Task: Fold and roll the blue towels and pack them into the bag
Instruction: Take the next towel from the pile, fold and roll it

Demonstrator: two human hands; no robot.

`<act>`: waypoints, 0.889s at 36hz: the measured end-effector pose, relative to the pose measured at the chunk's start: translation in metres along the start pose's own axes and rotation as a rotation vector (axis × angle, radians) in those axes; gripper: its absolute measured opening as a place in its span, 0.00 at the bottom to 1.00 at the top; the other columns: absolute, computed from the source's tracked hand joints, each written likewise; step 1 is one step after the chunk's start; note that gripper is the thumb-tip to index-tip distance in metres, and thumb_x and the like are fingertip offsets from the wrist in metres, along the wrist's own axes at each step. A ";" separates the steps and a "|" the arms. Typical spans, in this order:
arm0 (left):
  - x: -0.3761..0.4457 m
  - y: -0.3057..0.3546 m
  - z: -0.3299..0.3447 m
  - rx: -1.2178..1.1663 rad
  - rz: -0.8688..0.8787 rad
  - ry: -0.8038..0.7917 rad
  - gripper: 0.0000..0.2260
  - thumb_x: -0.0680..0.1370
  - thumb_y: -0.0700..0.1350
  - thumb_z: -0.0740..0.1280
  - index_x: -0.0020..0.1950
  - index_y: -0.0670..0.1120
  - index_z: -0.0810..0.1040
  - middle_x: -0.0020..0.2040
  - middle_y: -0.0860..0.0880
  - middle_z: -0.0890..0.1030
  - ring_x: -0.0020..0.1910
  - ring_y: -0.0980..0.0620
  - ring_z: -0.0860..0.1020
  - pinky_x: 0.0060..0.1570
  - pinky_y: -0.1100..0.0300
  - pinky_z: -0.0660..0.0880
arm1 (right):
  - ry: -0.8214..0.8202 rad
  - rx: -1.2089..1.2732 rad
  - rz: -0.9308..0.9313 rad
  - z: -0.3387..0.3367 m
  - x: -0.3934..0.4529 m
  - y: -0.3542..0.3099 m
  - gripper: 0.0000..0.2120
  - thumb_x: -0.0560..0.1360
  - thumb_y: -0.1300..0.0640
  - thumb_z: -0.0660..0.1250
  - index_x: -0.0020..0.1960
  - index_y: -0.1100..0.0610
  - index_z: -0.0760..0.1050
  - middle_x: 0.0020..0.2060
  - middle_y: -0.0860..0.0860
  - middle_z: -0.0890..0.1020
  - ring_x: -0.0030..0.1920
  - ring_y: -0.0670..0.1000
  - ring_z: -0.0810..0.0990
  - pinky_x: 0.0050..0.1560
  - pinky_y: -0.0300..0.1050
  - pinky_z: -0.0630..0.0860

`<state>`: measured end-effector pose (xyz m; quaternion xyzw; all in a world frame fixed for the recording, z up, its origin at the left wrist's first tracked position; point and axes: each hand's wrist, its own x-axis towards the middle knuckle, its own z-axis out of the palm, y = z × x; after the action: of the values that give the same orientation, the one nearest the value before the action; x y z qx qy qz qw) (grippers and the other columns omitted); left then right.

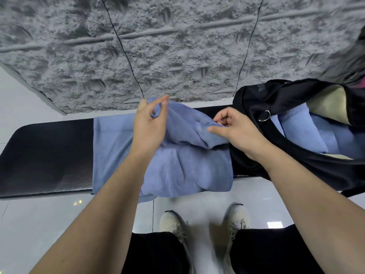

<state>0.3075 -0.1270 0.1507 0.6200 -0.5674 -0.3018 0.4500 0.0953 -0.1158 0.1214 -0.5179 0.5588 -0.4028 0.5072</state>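
Blue towel (177, 167) is soft, limp and light, so my read is it'll sag and bunch unless taken at corners or hemmed edges, which is where it's held now: left hand (150, 123) pinching the raised far corner, right hand (233, 131) pinching a fold on the right edge. It's plain blue terry, rumpled, draped across the black padded table (49, 155) with the near edge hanging over the front. Black bag (280, 103) sits open just right of it with rolled blue towels (308, 133) already inside.
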 end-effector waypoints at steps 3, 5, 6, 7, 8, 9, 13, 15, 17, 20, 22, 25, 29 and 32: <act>-0.001 -0.004 -0.006 0.008 -0.023 -0.001 0.16 0.84 0.42 0.55 0.69 0.47 0.75 0.56 0.46 0.69 0.42 0.77 0.69 0.44 0.83 0.62 | -0.006 0.012 0.049 -0.003 -0.002 0.002 0.09 0.72 0.62 0.75 0.46 0.52 0.76 0.37 0.48 0.78 0.37 0.44 0.74 0.39 0.35 0.71; -0.003 -0.004 -0.009 0.012 -0.042 -0.017 0.18 0.83 0.41 0.53 0.71 0.47 0.73 0.57 0.47 0.68 0.47 0.73 0.69 0.46 0.84 0.61 | -0.008 0.033 0.080 -0.005 -0.002 0.004 0.12 0.71 0.60 0.76 0.50 0.50 0.78 0.38 0.49 0.78 0.39 0.45 0.75 0.42 0.38 0.71; -0.004 -0.005 -0.010 0.014 -0.049 -0.021 0.18 0.83 0.41 0.53 0.71 0.47 0.73 0.57 0.48 0.68 0.48 0.72 0.69 0.47 0.84 0.61 | -0.009 0.037 0.096 -0.006 -0.003 0.005 0.13 0.70 0.59 0.77 0.52 0.49 0.78 0.39 0.50 0.78 0.40 0.46 0.76 0.44 0.40 0.72; -0.005 -0.004 -0.012 0.018 -0.049 -0.018 0.19 0.83 0.42 0.53 0.72 0.47 0.73 0.57 0.48 0.68 0.48 0.72 0.70 0.47 0.84 0.61 | -0.013 0.031 0.113 -0.008 -0.004 0.006 0.15 0.70 0.58 0.77 0.53 0.48 0.78 0.41 0.51 0.78 0.41 0.47 0.77 0.46 0.40 0.73; -0.005 -0.004 -0.014 0.015 -0.045 -0.009 0.19 0.83 0.42 0.53 0.71 0.47 0.73 0.56 0.49 0.68 0.47 0.74 0.70 0.47 0.83 0.62 | -0.021 0.014 0.132 -0.010 -0.005 0.006 0.16 0.69 0.57 0.78 0.54 0.48 0.78 0.42 0.51 0.79 0.42 0.47 0.78 0.48 0.40 0.73; -0.006 -0.002 -0.017 0.007 -0.039 0.001 0.18 0.83 0.42 0.53 0.71 0.47 0.73 0.57 0.49 0.69 0.49 0.74 0.70 0.48 0.83 0.62 | -0.035 -0.014 0.153 -0.012 -0.006 0.005 0.17 0.68 0.57 0.79 0.54 0.47 0.78 0.43 0.51 0.80 0.44 0.46 0.80 0.50 0.39 0.74; -0.005 -0.004 -0.036 0.029 -0.007 0.038 0.19 0.84 0.42 0.51 0.72 0.48 0.71 0.63 0.50 0.69 0.54 0.74 0.70 0.47 0.85 0.60 | -0.066 -0.083 0.167 -0.021 -0.015 0.003 0.14 0.67 0.59 0.79 0.52 0.53 0.83 0.46 0.52 0.85 0.45 0.45 0.82 0.54 0.39 0.76; -0.002 -0.011 -0.048 0.060 -0.003 0.043 0.19 0.84 0.44 0.50 0.73 0.50 0.70 0.68 0.48 0.68 0.61 0.69 0.70 0.47 0.86 0.60 | -0.055 -0.098 0.161 -0.025 -0.019 0.003 0.09 0.68 0.59 0.78 0.48 0.55 0.84 0.44 0.51 0.86 0.46 0.45 0.82 0.54 0.39 0.76; -0.002 -0.015 -0.058 0.087 0.002 0.027 0.19 0.84 0.46 0.50 0.74 0.52 0.70 0.71 0.44 0.66 0.68 0.57 0.68 0.49 0.85 0.60 | -0.033 -0.131 0.156 -0.027 -0.021 0.003 0.07 0.68 0.57 0.78 0.46 0.55 0.85 0.43 0.50 0.86 0.46 0.45 0.81 0.53 0.38 0.75; -0.005 -0.013 -0.066 0.125 0.048 -0.020 0.19 0.85 0.44 0.51 0.74 0.50 0.69 0.61 0.48 0.69 0.53 0.70 0.71 0.48 0.84 0.60 | 0.005 -0.144 0.113 -0.024 -0.024 0.001 0.06 0.69 0.55 0.78 0.41 0.54 0.82 0.37 0.45 0.83 0.40 0.42 0.78 0.46 0.35 0.72; -0.007 -0.011 -0.075 0.170 0.103 -0.070 0.18 0.85 0.44 0.53 0.75 0.48 0.68 0.49 0.54 0.67 0.46 0.69 0.70 0.49 0.83 0.60 | 0.059 -0.154 0.056 -0.022 -0.025 -0.002 0.09 0.69 0.51 0.78 0.37 0.52 0.78 0.35 0.43 0.80 0.38 0.42 0.75 0.44 0.38 0.70; -0.007 -0.012 -0.093 0.245 0.146 -0.186 0.18 0.85 0.46 0.54 0.75 0.49 0.67 0.50 0.55 0.66 0.47 0.71 0.69 0.49 0.84 0.59 | 0.075 -0.123 0.028 -0.020 -0.030 -0.012 0.15 0.66 0.46 0.78 0.34 0.48 0.72 0.35 0.48 0.78 0.41 0.48 0.73 0.46 0.47 0.69; -0.010 0.005 -0.129 0.281 0.171 -0.284 0.17 0.84 0.53 0.56 0.70 0.53 0.73 0.64 0.49 0.74 0.56 0.72 0.69 0.57 0.80 0.59 | 0.046 -0.067 -0.006 -0.025 -0.046 -0.041 0.18 0.59 0.42 0.78 0.31 0.47 0.70 0.35 0.55 0.72 0.40 0.53 0.69 0.43 0.52 0.66; -0.006 0.010 -0.134 0.241 0.136 -0.333 0.12 0.83 0.50 0.61 0.63 0.53 0.79 0.61 0.48 0.79 0.60 0.60 0.74 0.62 0.67 0.69 | 0.052 -0.093 -0.054 -0.033 -0.046 -0.049 0.19 0.64 0.47 0.79 0.32 0.48 0.68 0.30 0.53 0.71 0.35 0.52 0.67 0.38 0.51 0.64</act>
<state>0.4209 -0.0918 0.2148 0.5713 -0.7065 -0.2987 0.2920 0.0689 -0.0797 0.1816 -0.5450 0.5760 -0.4032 0.4568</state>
